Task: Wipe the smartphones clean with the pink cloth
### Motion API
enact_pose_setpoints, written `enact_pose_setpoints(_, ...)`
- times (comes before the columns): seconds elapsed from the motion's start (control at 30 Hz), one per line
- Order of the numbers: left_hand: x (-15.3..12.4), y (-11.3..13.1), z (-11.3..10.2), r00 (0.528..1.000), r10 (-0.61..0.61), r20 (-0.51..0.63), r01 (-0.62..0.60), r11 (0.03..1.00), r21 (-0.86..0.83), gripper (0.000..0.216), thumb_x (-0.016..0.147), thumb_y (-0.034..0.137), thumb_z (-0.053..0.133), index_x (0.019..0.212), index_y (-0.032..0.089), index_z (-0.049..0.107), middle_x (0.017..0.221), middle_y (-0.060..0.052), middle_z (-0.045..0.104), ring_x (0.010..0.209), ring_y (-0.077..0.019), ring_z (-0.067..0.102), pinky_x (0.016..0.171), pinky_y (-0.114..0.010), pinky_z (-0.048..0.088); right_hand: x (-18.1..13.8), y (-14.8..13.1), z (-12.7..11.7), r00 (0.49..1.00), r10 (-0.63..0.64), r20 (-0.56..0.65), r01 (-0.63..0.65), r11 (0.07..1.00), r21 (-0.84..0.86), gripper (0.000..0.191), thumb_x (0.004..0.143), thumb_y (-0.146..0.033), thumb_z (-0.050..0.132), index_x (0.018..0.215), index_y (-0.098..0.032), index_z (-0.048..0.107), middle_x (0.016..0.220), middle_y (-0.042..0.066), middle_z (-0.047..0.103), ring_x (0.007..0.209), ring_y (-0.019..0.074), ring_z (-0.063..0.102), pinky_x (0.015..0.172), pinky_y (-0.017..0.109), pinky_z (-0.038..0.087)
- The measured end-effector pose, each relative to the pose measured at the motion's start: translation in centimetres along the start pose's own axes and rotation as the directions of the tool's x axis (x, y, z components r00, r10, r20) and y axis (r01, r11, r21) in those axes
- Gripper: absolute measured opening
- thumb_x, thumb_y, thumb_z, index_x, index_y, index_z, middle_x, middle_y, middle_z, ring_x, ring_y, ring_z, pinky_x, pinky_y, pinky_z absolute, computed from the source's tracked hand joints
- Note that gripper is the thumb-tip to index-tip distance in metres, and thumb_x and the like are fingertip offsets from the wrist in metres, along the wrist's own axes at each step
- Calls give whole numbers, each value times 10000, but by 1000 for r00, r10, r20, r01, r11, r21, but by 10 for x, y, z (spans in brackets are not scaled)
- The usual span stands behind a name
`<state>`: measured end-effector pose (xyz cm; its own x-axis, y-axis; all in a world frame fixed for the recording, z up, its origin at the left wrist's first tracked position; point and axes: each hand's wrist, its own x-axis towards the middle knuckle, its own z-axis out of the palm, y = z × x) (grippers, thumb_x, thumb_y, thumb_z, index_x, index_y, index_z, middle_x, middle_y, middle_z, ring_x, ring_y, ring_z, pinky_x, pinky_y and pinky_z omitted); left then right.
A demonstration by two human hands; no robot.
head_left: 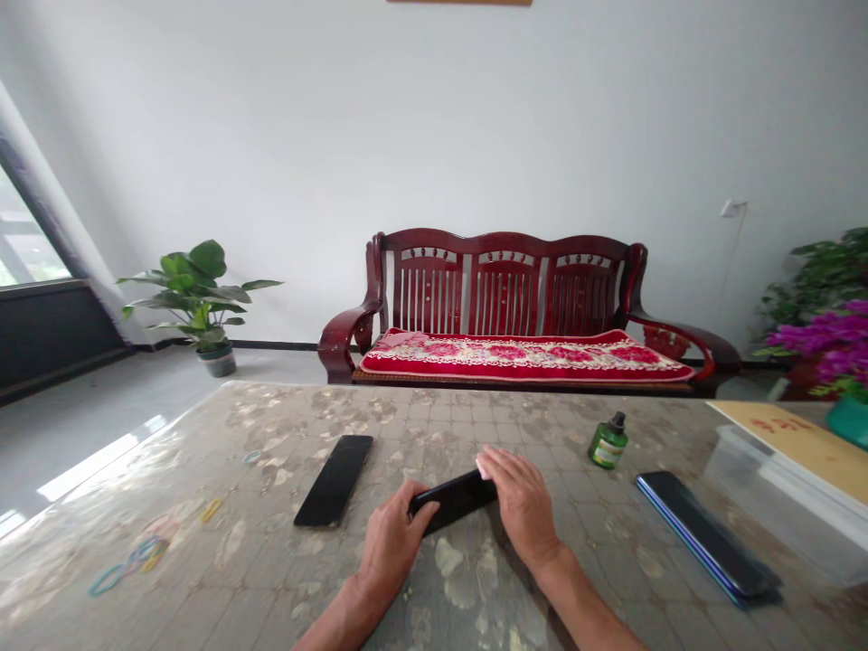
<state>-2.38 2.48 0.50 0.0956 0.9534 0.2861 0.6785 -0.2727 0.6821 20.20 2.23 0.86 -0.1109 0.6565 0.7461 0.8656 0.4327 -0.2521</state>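
Observation:
A black phone [453, 499] lies screen-up on the patterned table [271, 561], just ahead of me. My left hand [390, 542] grips its near-left end, fingers curled round the edge. My right hand [519, 502] rests over its far-right end, fingers pressed together on a small pale cloth or pad [483, 467] at the fingertips. A second black phone [334, 480] lies flat to the left, untouched. A third phone with a blue edge [705, 533] lies to the right. A small green bottle with a black cap [608, 441] stands upright beyond my right hand.
Several coloured rubber bands [136, 553] lie scattered at the table's left. A clear plastic box [779, 479] with a tan board [800, 443] sits at the right edge. Behind the table stand a red wooden bench [515, 316], a potted plant [200, 298] and purple flowers [827, 344].

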Motion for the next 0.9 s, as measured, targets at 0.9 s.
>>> enact_pose_setpoints(0.9,-34,21,25,888,167,429,-76,972,-222,768,688,65,584,1432,219,472,1305,-103,590,1168,-258,579,991,-323,456,8,35,59,884,396,249,-454,855,250,367,912,-259,400,1109,-213,706,1092,58,738,1022,206,682,910,351,518)
